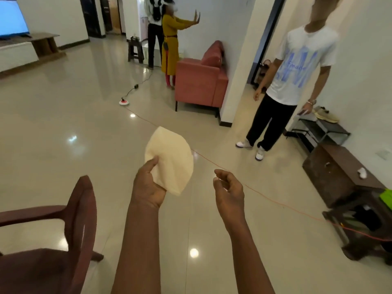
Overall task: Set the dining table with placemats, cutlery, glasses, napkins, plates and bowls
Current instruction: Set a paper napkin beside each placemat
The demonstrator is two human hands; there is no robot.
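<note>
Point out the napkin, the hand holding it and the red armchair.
napkin (171,158), head view, middle of the cream cloth.
left hand (147,185), head view, back of the hand.
red armchair (196,85), head view, its near side panel.

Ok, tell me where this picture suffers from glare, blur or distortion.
Head view: ceiling lights glare as bright spots on the glossy floor; the chair at lower left looks blurred; the door frame leans from wide-angle distortion; the napkin, left hand and right hand are fairly sharp.
</note>
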